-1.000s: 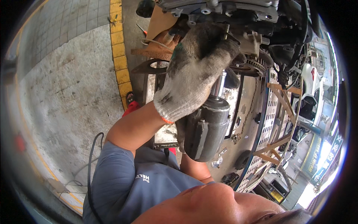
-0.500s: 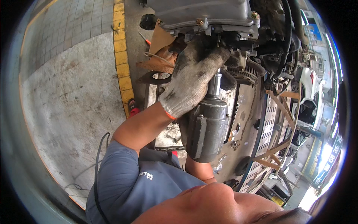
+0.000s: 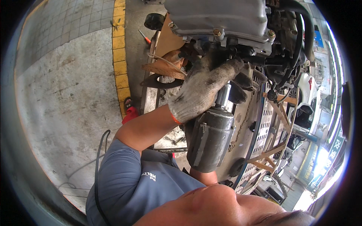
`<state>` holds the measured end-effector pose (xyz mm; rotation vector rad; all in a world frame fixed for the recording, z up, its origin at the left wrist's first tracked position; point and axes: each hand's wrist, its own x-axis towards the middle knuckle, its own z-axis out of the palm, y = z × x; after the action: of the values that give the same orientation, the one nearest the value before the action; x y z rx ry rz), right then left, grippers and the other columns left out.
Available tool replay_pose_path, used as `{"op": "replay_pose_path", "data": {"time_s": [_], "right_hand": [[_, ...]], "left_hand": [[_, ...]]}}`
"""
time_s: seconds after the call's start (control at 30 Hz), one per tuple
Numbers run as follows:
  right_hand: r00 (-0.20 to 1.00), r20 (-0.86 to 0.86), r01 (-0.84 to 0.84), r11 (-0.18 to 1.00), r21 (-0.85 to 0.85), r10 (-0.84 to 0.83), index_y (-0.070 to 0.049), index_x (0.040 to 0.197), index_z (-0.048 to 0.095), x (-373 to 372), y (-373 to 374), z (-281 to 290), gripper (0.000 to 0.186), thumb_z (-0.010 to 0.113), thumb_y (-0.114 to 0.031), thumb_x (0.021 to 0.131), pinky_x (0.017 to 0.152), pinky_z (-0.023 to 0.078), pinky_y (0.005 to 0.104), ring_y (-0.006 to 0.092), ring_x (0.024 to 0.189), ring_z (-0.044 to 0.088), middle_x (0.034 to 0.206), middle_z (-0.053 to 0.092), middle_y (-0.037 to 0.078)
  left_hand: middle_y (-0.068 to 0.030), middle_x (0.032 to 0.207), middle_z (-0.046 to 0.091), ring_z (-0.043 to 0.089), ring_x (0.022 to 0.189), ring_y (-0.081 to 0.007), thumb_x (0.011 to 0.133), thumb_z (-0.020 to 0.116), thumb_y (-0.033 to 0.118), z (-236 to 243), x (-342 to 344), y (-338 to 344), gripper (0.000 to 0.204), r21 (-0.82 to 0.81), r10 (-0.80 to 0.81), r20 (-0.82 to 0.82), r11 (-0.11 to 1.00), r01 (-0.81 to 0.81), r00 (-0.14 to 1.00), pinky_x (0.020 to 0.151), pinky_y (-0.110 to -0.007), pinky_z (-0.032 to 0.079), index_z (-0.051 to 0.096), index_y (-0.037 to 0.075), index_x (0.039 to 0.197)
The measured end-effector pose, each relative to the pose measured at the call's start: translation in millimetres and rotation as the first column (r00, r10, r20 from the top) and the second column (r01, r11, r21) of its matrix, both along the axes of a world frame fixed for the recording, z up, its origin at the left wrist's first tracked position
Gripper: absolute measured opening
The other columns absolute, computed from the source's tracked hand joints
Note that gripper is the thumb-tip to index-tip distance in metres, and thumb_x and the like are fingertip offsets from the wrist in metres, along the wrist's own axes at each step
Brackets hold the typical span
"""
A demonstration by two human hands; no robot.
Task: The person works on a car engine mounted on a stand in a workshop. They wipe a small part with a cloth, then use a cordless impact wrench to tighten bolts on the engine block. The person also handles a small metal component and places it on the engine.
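Note:
My left hand [image 3: 203,84], in a soiled knit glove, is closed around the shiny socket end [image 3: 223,95] of a grey cylindrical power tool [image 3: 211,141], just below the engine [image 3: 215,17] with its grey cover and bolts. The fingertips are partly lost in dark parts under the cover. My right hand [image 3: 187,132] is mostly hidden behind the tool body, its dark glove barely showing at the tool's left side, with the forearm coming from below.
A wooden board [image 3: 158,67] and dark ring plate [image 3: 149,83] lie left of the engine. A red-handled tool [image 3: 145,37] is beside a yellow floor strip [image 3: 118,52], near a sandaled foot [image 3: 128,103]. Wooden frames [image 3: 283,113] and a white car [image 3: 304,84] are rightward; cables hang lower left.
More of the engine's grey cover has come into view at the top. The power tool and both hands sit slightly lower in the picture, still together under the engine.

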<state>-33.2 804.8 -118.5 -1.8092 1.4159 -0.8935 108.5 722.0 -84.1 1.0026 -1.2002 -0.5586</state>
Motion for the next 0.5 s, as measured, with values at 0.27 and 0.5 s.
{"op": "replay_pose_path", "data": {"time_s": [0.27, 0.5], "right_hand": [[1.000, 0.006, 0.020, 1.000, -0.006, -0.020, -0.005, 0.153, 0.039, 3, -2, -1, 0.069, 0.073, -0.018, 0.095, 0.115, 0.040, 0.0398, 0.0258, 0.135, 0.050, 0.147, 0.052, 0.014], [0.998, 0.048, 0.046, 0.999, -0.017, -0.045, -0.006, 0.153, 0.039, 10, -8, -3, 0.067, 0.071, -0.019, 0.096, 0.114, 0.041, 0.0396, 0.0256, 0.134, 0.051, 0.146, 0.053, 0.014]], "left_hand": [[-0.0184, 0.128, 0.068, 0.064, 0.121, -0.0308, 0.091, 0.068, 0.001, -7, 4, 5, 0.048, 0.054, -0.147, -0.010, 0.988, 0.148, 0.989, 0.101, -0.044, 0.054, 0.059, 0.003, 0.138], [-0.0160, 0.120, 0.068, 0.067, 0.109, -0.0277, 0.094, 0.067, 0.006, 12, 6, 4, 0.041, 0.136, -0.337, -0.667, 0.822, 0.553, 0.665, 0.090, -0.041, 0.057, 0.060, 0.001, 0.134]]}}
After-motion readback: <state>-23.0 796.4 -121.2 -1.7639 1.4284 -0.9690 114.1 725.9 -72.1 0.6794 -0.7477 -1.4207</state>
